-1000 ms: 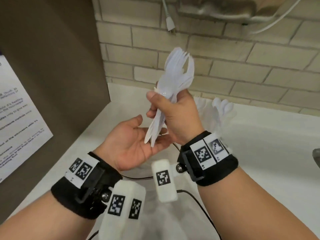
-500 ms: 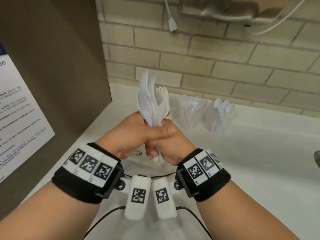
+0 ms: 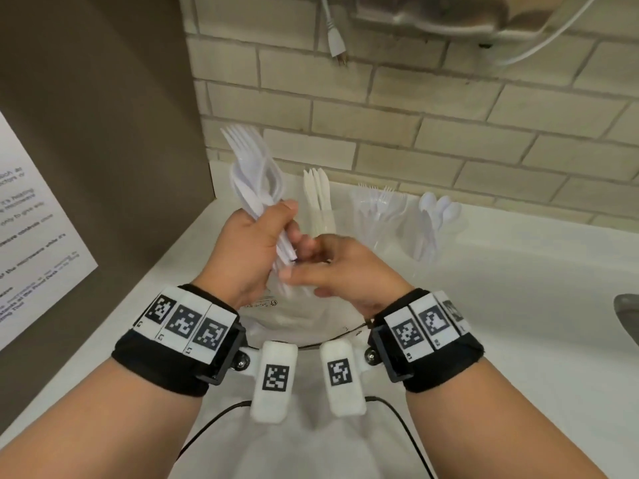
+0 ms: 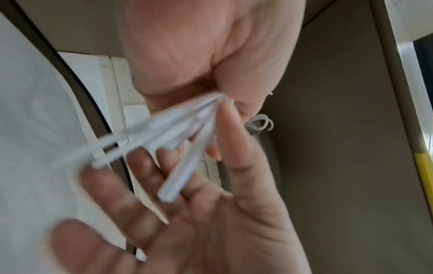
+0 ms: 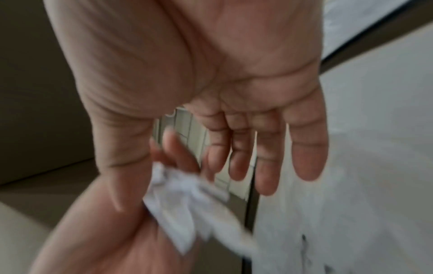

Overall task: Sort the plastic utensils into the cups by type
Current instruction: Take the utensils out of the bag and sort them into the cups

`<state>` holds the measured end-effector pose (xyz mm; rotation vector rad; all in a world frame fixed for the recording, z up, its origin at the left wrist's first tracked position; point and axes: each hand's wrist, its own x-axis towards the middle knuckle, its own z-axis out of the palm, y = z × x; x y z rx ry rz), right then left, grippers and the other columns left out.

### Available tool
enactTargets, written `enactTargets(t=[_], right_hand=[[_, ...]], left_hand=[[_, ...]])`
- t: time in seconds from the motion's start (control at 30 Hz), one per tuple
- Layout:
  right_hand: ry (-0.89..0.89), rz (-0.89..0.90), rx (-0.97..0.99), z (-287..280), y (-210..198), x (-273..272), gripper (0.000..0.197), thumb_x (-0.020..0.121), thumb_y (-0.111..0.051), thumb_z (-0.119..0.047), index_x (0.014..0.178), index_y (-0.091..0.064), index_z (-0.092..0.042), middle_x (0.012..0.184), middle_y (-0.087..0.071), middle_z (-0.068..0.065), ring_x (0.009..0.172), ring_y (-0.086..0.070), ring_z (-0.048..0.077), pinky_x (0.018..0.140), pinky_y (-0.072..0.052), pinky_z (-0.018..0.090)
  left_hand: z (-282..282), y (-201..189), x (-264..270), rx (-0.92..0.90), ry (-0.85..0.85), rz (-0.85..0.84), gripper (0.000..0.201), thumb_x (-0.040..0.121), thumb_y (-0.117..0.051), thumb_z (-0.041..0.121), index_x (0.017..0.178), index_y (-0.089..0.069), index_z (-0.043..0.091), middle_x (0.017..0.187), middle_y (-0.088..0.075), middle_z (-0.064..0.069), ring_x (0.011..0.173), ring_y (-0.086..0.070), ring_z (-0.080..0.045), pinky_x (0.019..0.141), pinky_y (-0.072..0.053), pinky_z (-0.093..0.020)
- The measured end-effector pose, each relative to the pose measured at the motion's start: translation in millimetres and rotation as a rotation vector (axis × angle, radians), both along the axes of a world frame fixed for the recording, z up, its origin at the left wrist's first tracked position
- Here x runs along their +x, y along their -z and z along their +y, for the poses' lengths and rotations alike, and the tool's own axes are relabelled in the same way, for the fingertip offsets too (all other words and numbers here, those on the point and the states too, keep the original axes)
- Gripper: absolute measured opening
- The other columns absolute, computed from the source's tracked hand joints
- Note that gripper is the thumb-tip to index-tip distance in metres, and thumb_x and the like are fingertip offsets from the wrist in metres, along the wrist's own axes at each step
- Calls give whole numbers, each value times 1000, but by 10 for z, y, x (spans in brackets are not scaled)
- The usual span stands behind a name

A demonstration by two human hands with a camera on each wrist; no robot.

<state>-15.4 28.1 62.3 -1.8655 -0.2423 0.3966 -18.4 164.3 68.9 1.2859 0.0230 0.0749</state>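
Head view: at far left a posted notice point(image 3: 38, 216) is too skewed for me to read beyond "microwave". My left hand point(image 3: 245, 247) grips the mixed utensil bundle point(image 3: 257, 181) above the desk point(image 3: 518, 305); loose handles could slide out. My right hand point(image 3: 349, 271) is open beside them. Knife cup point(image 3: 320, 216), fork cup point(image 3: 378, 219), spoon cup point(image 3: 427, 233) stand behind; a bump tips them.

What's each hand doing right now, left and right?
Left hand: closed round a bundle of white plastic utensils, grip at the handles.
Right hand: open, fingers relaxed beside the handle ends, holding nothing.
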Motion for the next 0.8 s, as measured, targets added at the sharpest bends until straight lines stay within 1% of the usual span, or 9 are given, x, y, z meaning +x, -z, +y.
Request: enactTargets(t=[0.07, 0.17, 0.27, 0.33, 0.4, 0.47, 0.53, 0.67, 0.8], right_hand=[[151, -92, 64, -57, -96, 28, 39, 71, -82, -31, 100, -60, -16, 92, -62, 5, 78, -61, 15, 62, -49, 28], [268, -200, 273, -53, -250, 59, 18, 85, -70, -25, 99, -61, -16, 88, -58, 4, 63, -57, 13, 54, -46, 30], [245, -209, 364, -10, -324, 104, 22, 96, -54, -27, 118, -56, -25, 112, -63, 5, 80, -64, 16, 67, -53, 32], [188, -235, 409, 10, -329, 116, 23, 98, -50, -28, 120, -55, -31, 117, -64, 4, 92, -64, 18, 77, -55, 33], [175, -283, 392, 21, -328, 90, 18, 97, -53, -17, 111, -63, -24, 104, -66, 4, 86, -63, 12, 73, -54, 28], [191, -326, 329, 25, -327, 60, 14, 92, -60, -8, 97, -67, -19, 90, -65, 6, 71, -60, 6, 60, -53, 20], [195, -339, 301, 26, -327, 48, 13, 92, -60, -7, 94, -68, -17, 87, -65, 11, 66, -59, 6, 52, -50, 16], [259, -252, 398, 12, -338, 71, 18, 100, -46, -14, 111, -60, -16, 94, -69, 13, 75, -61, 21, 61, -50, 27], [264, -223, 429, -8, -318, 57, 27, 88, -67, -17, 113, -57, -12, 86, -61, 11, 69, -59, 22, 53, -48, 31]], left_hand=[[97, 51, 35, 2, -17, -10, 30, 91, -59, 17, 62, -55, 16, 49, -48, 1, 43, -49, -16, 52, -47, -29], [150, 145, -5, 23, 220, 3, 14, 88, -64, 21, 76, -58, 15, 51, -45, 1, 40, -40, -14, 44, -34, -23], [150, 238, -63, -62, 474, 37, 19, 81, -65, 21, 95, -67, 8, 55, -45, -1, 42, -40, -13, 44, -32, -22], [143, 275, -75, -119, 561, 64, 31, 76, -65, 22, 102, -69, 5, 57, -45, -2, 43, -40, -13, 45, -34, -23], [133, 300, -70, -158, 585, 81, 35, 75, -65, 23, 103, -69, 3, 59, -44, -4, 45, -40, -14, 47, -38, -25], [112, 319, -72, -190, 599, 79, 30, 77, -65, 24, 100, -69, 4, 60, -43, -4, 47, -41, -15, 50, -41, -28], [96, 345, -79, -252, 641, 77, 28, 79, -69, 25, 101, -69, 8, 61, -44, -3, 47, -42, -13, 50, -41, -28], [116, 391, -101, -397, 747, 105, 57, 77, -74, 38, 120, -60, 3, 59, -43, 1, 42, -38, -7, 46, -36, -23], [93, 397, -110, -295, 707, 47, 66, 69, -82, 36, 119, -56, 0, 58, -42, 0, 42, -36, -5, 44, -35, -21]])
